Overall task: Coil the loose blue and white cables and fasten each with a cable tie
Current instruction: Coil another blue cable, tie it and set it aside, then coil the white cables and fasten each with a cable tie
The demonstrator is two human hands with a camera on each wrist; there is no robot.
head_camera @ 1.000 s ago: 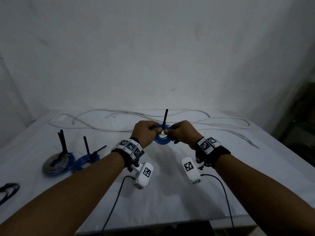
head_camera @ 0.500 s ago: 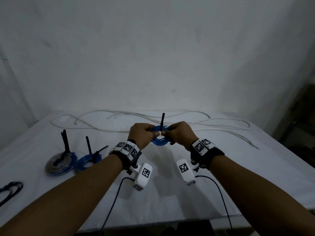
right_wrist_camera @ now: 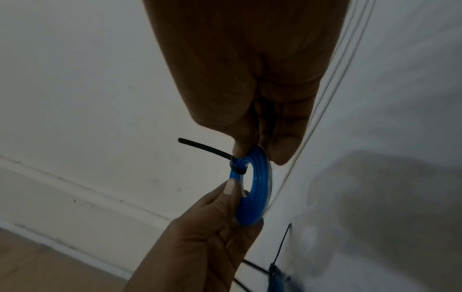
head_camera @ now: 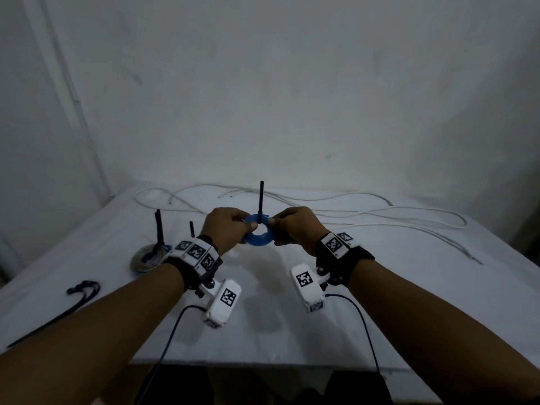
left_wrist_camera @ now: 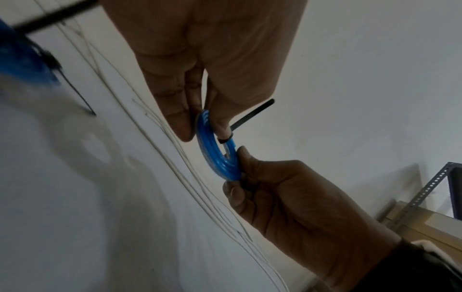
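- The blue cable coil (head_camera: 259,234) is being held in the air above the middle of the bench (head_camera: 409,302), its ring lying nearly flat in the head view.
- A black cable tie (head_camera: 260,201) is wrapping the coil's far side, its long tail pointing straight up.
- The left hand (head_camera: 226,229) is pinching the coil's left side between thumb and fingers; the right hand (head_camera: 298,228) is pinching its right side.
- Loose white cables (head_camera: 365,213) are trailing along the bench's far edge.
- A tied grey-and-blue coil (head_camera: 147,257) is lying near the left edge; another coil beside it is hiding behind the left wrist.
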